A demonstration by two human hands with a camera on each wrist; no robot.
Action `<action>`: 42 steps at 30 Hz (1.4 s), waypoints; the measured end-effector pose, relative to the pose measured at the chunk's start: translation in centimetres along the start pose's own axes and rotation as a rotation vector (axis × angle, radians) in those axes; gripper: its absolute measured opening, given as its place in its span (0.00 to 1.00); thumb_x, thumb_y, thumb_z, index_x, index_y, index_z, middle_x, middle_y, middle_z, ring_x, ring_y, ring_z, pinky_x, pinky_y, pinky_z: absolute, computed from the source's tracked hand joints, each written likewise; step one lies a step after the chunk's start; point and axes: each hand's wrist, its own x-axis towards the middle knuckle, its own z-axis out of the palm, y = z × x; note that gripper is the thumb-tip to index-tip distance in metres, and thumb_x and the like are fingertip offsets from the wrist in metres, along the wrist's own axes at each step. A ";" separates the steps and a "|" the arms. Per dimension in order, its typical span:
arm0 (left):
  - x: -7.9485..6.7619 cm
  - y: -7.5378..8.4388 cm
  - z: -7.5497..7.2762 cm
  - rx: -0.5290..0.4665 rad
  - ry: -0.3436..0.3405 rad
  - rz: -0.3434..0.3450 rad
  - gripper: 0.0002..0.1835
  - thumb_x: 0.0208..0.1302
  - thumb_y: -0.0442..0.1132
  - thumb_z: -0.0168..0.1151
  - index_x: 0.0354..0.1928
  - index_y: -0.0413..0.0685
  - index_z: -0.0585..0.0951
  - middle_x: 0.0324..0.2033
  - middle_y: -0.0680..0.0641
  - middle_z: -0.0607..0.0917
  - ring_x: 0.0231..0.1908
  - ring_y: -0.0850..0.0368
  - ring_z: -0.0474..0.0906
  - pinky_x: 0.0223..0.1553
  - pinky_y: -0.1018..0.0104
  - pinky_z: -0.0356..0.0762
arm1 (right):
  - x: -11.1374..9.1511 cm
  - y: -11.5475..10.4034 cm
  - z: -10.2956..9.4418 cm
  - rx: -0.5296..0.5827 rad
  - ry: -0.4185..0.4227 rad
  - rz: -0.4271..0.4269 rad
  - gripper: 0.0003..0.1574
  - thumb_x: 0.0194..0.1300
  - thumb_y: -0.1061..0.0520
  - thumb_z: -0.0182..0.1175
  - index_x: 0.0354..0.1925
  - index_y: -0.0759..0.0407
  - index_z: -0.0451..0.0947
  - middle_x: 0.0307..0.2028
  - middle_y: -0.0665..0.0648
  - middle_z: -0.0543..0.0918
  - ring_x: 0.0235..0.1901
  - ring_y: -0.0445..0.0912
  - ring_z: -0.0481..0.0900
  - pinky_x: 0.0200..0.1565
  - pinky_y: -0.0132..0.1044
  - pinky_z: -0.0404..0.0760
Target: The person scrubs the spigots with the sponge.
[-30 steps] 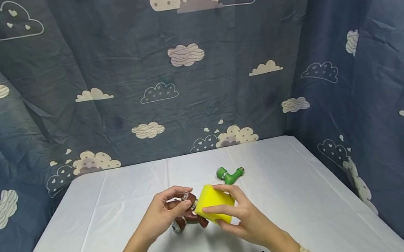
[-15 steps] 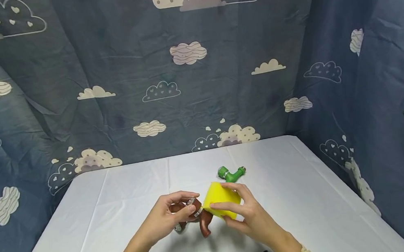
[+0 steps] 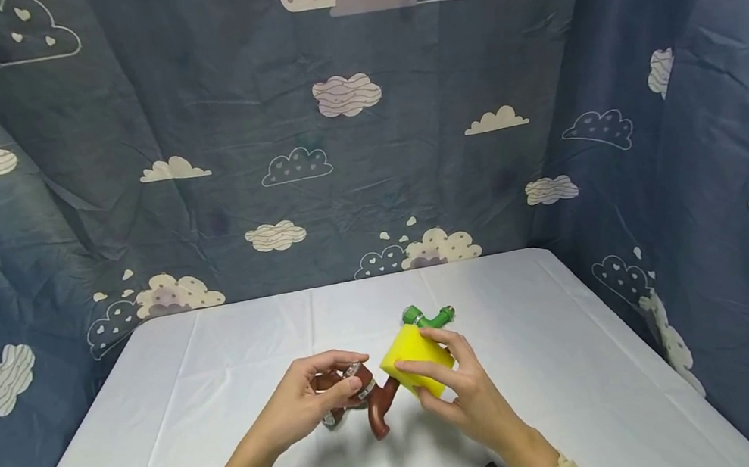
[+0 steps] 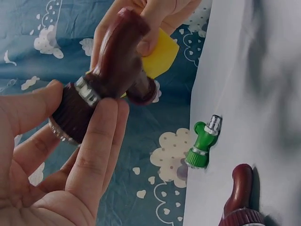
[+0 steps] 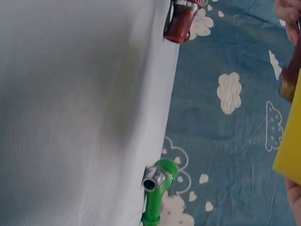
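My left hand (image 3: 299, 401) holds a brown tap (image 3: 381, 409) by its ribbed knob, above the table. Silver bands ring the knob, and the spout hangs downward in the head view. In the right hand (image 3: 473, 390), fingers and thumb grip a yellow sponge (image 3: 415, 357), which overlaps the tap's other end. The left wrist view shows the tap's dark body (image 4: 120, 56) near, with the sponge (image 4: 162, 54) behind it. At the right wrist view's edge, only part of the sponge (image 5: 291, 136) appears.
A second brown tap (image 4: 239, 188) lies on the white-covered table (image 3: 229, 416), mostly hidden behind the left hand in the head view. Farther back lies a green tap (image 3: 436, 317). Dark blue cloud-patterned cloth (image 3: 394, 163) hangs around the table's back and sides.
The right hand and sponge have moved right, then slightly up, exposing more of the held tap. The left hand has shifted slightly right, and the spout shows more plainly.
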 end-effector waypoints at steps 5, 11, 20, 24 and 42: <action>-0.1 0.7 0.4 0.065 0.043 -0.005 0.20 0.75 0.39 0.69 0.64 0.41 0.84 0.54 0.34 0.89 0.43 0.57 0.93 0.42 0.62 0.93 | 0.0 -0.9 0.2 0.061 -0.014 -0.023 0.36 0.55 0.66 0.75 0.60 0.38 0.87 0.71 0.63 0.72 0.69 0.56 0.73 0.71 0.35 0.80; -0.2 1.1 1.0 0.108 0.122 -0.009 0.18 0.72 0.40 0.72 0.61 0.47 0.85 0.54 0.38 0.89 0.43 0.51 0.93 0.32 0.69 0.89 | 0.1 -1.9 0.4 0.119 -0.001 -0.071 0.31 0.61 0.63 0.74 0.60 0.39 0.87 0.70 0.62 0.73 0.67 0.53 0.74 0.66 0.30 0.77; -0.2 1.0 1.3 0.127 0.221 0.016 0.19 0.71 0.39 0.73 0.61 0.49 0.85 0.57 0.37 0.87 0.39 0.57 0.92 0.38 0.64 0.93 | 0.1 -3.1 0.6 0.158 -0.047 -0.273 0.25 0.66 0.58 0.74 0.59 0.42 0.87 0.67 0.65 0.75 0.65 0.53 0.74 0.70 0.30 0.80; -0.4 1.0 1.2 0.165 0.190 0.035 0.20 0.72 0.40 0.73 0.63 0.51 0.86 0.57 0.39 0.89 0.40 0.58 0.93 0.39 0.66 0.92 | 0.2 -2.9 0.6 0.134 -0.029 -0.318 0.23 0.67 0.59 0.72 0.59 0.42 0.87 0.66 0.66 0.76 0.65 0.55 0.74 0.71 0.32 0.79; -1.1 2.0 -0.4 0.297 0.008 0.148 0.19 0.72 0.42 0.73 0.61 0.45 0.88 0.52 0.44 0.91 0.39 0.65 0.84 0.44 0.67 0.91 | -0.3 -1.6 1.1 0.081 0.071 0.003 0.35 0.56 0.69 0.75 0.59 0.41 0.88 0.69 0.63 0.74 0.68 0.53 0.72 0.73 0.20 0.67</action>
